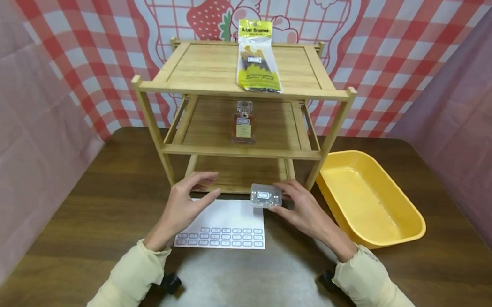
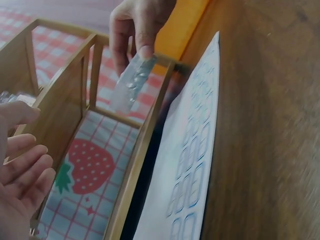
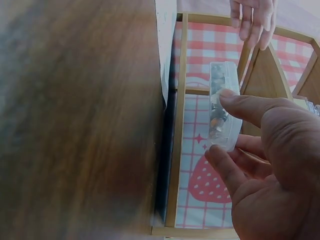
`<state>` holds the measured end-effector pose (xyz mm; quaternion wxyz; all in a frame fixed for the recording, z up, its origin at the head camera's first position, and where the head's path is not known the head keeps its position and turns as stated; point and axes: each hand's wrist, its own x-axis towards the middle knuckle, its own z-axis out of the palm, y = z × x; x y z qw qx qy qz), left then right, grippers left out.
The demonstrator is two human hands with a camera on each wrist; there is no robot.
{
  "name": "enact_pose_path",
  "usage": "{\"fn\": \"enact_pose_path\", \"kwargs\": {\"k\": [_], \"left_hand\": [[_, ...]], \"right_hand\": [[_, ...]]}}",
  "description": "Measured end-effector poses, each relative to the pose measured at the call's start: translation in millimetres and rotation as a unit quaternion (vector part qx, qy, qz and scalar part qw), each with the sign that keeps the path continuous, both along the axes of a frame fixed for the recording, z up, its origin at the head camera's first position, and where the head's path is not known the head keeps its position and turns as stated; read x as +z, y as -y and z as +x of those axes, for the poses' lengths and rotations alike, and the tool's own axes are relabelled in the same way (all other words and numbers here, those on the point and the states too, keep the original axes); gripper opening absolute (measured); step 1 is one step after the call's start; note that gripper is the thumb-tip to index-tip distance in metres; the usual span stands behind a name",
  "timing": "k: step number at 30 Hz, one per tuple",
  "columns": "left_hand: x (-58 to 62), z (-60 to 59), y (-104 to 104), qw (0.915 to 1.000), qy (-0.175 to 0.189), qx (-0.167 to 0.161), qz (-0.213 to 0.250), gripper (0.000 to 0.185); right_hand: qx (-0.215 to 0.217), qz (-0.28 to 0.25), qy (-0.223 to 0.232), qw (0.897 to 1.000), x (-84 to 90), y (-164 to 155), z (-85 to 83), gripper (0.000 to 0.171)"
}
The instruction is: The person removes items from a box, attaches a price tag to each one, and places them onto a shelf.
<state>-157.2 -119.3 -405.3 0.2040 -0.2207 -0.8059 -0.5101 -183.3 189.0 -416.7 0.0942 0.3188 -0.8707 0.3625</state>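
My right hand [image 1: 303, 208] pinches a small clear plastic box [image 1: 266, 196] by its right end, thumb on one side and fingers on the other. The box carries a small white label and has small beads or similar bits inside; the right wrist view shows the box [image 3: 222, 105] edge-on. It is held in front of the wooden rack's bottom shelf [image 1: 240, 172], over the far edge of a white label sheet [image 1: 225, 218]. To the left, my left hand [image 1: 185, 206] has its fingers apart and loosely bent, with nothing in them, over the sheet's left side.
A yellow bin [image 1: 361, 198] stands right of the rack. On the rack's top shelf [image 1: 205, 66] lies a packet of artist brushes [image 1: 258, 60]; a perfume bottle [image 1: 244, 125] stands on the middle shelf [image 1: 210, 123]. Rack posts [image 1: 334, 126] rise at both sides.
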Motion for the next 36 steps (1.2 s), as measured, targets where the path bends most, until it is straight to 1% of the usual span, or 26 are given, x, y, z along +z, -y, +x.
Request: {"fn": "enact_pose_path", "kwargs": {"k": [4,7,13,20,27,36], "left_hand": [[1.9,-0.8,11,0.9996,-0.013,0.017,0.021,0.034],[4.3,-1.1,18,0.9988,-0.011,0.032,0.036,0.033],[10.1,-1.4,28,0.9965,-0.01,0.054,0.063,0.028],[18.0,-0.9,36,0.9962,-0.015,0.061,0.06,0.027],[22.3,-1.4,45,0.995,-0.035,0.07,0.062,0.03],[29.2,-1.6,58,0.9926,-0.044,0.084,0.076,0.028]], "right_hand": [[-0.005,0.011,-0.006,1.0,0.5,3,-2.6,0.057],[-0.009,0.017,-0.014,1.0,1.1,5,-4.9,0.057],[-0.006,0.013,-0.014,1.0,0.5,9,-10.0,0.056],[-0.004,0.008,-0.021,1.0,-2.4,11,-17.0,0.053],[-0.007,0.011,-0.032,0.999,-3.9,12,-22.6,0.053],[-0.009,0.017,-0.022,1.0,-2.4,15,-25.6,0.053]]}}
